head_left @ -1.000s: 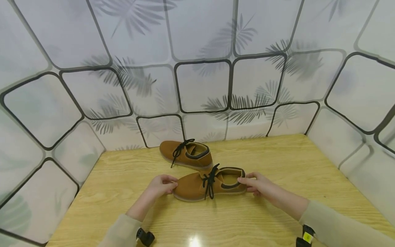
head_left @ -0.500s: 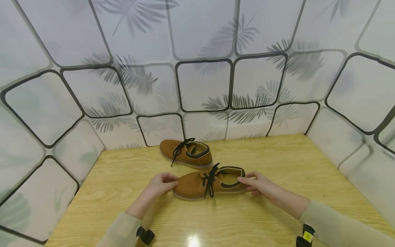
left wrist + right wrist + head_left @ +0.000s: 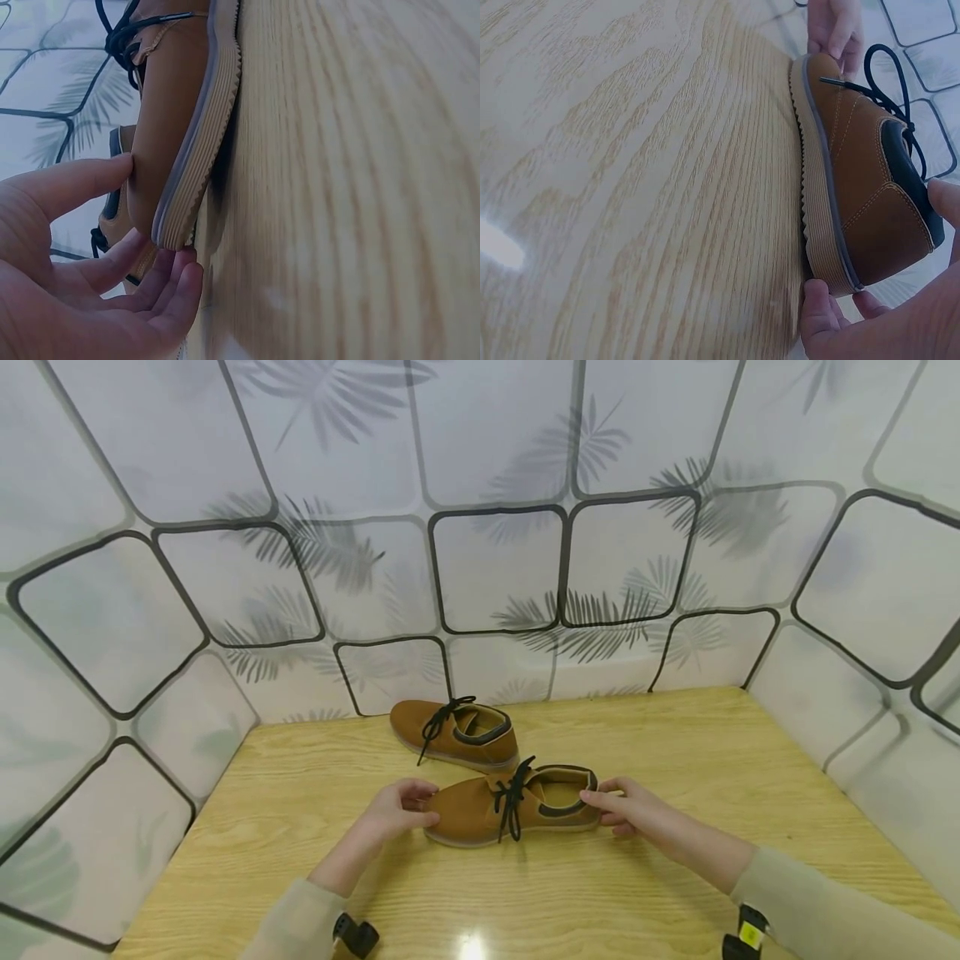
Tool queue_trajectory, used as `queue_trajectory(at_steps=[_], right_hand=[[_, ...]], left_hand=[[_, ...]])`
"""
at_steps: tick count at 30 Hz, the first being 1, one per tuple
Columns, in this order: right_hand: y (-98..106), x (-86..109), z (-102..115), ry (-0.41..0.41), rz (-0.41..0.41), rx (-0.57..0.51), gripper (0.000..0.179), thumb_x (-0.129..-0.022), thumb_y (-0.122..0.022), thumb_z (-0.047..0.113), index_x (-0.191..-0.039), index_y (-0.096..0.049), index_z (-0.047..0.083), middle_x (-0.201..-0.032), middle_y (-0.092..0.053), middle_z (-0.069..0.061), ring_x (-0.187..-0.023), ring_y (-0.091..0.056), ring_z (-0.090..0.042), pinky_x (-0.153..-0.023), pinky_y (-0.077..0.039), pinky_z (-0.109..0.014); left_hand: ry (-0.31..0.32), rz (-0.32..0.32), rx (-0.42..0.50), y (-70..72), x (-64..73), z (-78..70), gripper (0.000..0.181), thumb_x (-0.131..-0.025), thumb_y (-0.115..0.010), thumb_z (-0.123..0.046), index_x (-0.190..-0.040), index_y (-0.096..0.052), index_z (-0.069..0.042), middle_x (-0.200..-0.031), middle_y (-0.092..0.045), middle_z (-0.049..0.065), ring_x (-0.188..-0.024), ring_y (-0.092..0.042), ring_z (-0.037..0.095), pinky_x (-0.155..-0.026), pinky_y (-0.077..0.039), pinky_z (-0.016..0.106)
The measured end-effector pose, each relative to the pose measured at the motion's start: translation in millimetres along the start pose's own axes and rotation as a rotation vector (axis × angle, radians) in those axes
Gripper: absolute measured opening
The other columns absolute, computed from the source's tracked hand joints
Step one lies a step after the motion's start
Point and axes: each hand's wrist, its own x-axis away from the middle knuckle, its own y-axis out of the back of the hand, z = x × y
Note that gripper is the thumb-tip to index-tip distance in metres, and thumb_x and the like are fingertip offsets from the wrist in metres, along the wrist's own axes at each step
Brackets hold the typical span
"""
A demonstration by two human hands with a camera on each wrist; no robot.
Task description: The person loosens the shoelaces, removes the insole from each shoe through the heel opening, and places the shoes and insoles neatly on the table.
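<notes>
Hands (image 3: pixel 392 812) (image 3: pixel 628 811) hold the nearer shoe (image 3: pixel 528 813); only wrist views show sole ridges (image 3: pixel 202 150).

- The left hand (image 3: pixel 395 810) is curving, its thumb (image 3: pixel 82 182) standing apart from the fingers (image 3: pixel 181 300).
- The right hand (image 3: pixel 628 808) is facing it, likewise curving.
- The left forearm (image 3: pixel 339 864) and right forearm (image 3: pixel 712 856) are slanting inward.

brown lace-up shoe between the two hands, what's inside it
In the brown shoe, a tan insole shows toward the heel. The toe end's inside cannot be seen, covered by its upper and black cord laces.
</notes>
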Motion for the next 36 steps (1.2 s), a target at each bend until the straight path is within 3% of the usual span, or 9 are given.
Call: queue_trajectory(at_steps=[6,12,18,27,36], right_hand=[[1,-0.1,0,-0.009,0.018,0.001,0.079,-0.106,-0.061,0.045,-0.154,-0.031,-0.01,-0.15,-0.048,-0.033,-0.133,-0.057,-0.045,-0.102,-0.056,-0.048],[5,0.9,1,0.019,0.016,0.027,0.077,-0.107,-0.06,0.04,-0.154,-0.033,-0.014,-0.144,-0.054,-0.033,-0.126,-0.062,-0.04,-0.101,-0.057,-0.048],[15,1.1,10,0.079,0.025,0.055,0.072,-0.109,-0.057,0.035,-0.153,-0.034,-0.017,-0.149,-0.05,-0.039,-0.132,-0.059,-0.047,-0.11,-0.053,-0.053],[23,2.2,24,0.096,0.018,0.061,0.064,-0.109,-0.057,0.031,-0.151,-0.039,-0.015,-0.151,-0.048,-0.039,-0.132,-0.059,-0.047,-0.106,-0.056,-0.048],[33,4.3,43,0.161,0.03,0.063,0.062,-0.111,-0.054,0.03,-0.153,-0.038,-0.013,-0.155,-0.045,-0.037,-0.138,-0.054,-0.049,-0.112,-0.053,-0.05]], left_hand=[[0.016,0.018,0.011,-1.7,3.8,-2.8,0.05,-0.084,-0.082,0.006,-0.131,-0.065,0.009,-0.125,-0.069,0.023,-0.107,-0.065,0.025,-0.09,-0.054,0.029],[0.022,0.017,0.017,-3.3,4.6,-2.1,0.05,-0.084,-0.082,0.006,-0.131,-0.065,0.008,-0.125,-0.069,0.022,-0.108,-0.064,0.025,-0.093,-0.054,0.031],[0.021,0.01,0.024,-3.2,4.0,-0.6,0.05,-0.084,-0.082,0.007,-0.131,-0.065,0.008,-0.125,-0.069,0.021,-0.11,-0.063,0.026,-0.093,-0.053,0.03],[0.03,0.012,0.031,-2.1,2.5,1.5,0.051,-0.085,-0.081,0.005,-0.134,-0.065,0.007,-0.129,-0.068,0.022,-0.114,-0.062,0.028,-0.098,-0.053,0.038],[0.04,0.024,0.061,-1.4,1.5,3.8,0.052,-0.085,-0.08,0.004,-0.135,-0.064,0.007,-0.127,-0.068,0.02,-0.112,-0.061,0.026,-0.089,-0.05,0.028]])
